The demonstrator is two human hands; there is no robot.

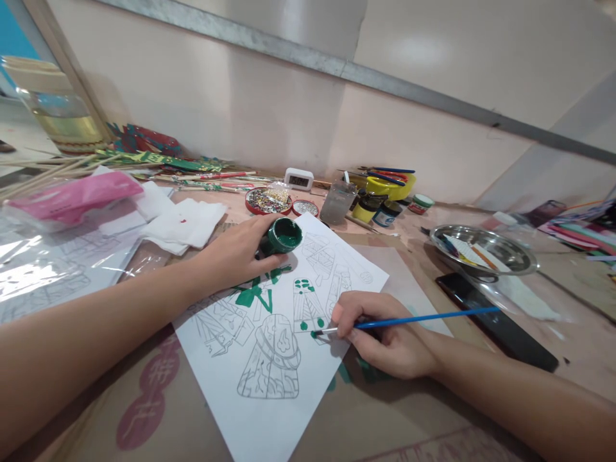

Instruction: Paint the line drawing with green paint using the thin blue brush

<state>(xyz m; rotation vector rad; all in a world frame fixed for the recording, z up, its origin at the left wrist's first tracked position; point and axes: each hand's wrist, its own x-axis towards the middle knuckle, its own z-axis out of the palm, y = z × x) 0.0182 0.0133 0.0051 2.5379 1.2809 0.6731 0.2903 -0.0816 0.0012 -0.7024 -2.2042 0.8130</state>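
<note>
A small jar of green paint [285, 236] is tilted over the upper part of the drawing, with my left hand [243, 250] closed around it. My right hand [380, 333] pinches a thin blue paintbrush [428, 318] near its metal collar. The brush's dark tip meets the white paper [269, 423] beside small green dots on a pencil-outlined shape. Pencil drawings cover much of the sheet, and several parts are painted green, including leaf-like strokes [255, 296] below the jar. My left forearm crosses the sheet's left corner.
Behind the paper stand a cup of cloudy water [338, 202], paint jars [387, 213], a red dish of sequins [268, 200] and a white digital clock [299, 179]. A metal bowl [522, 262] and a black phone-like slab [500, 324] lie right. White tissues [185, 224] and a pink packet [79, 197] lie left.
</note>
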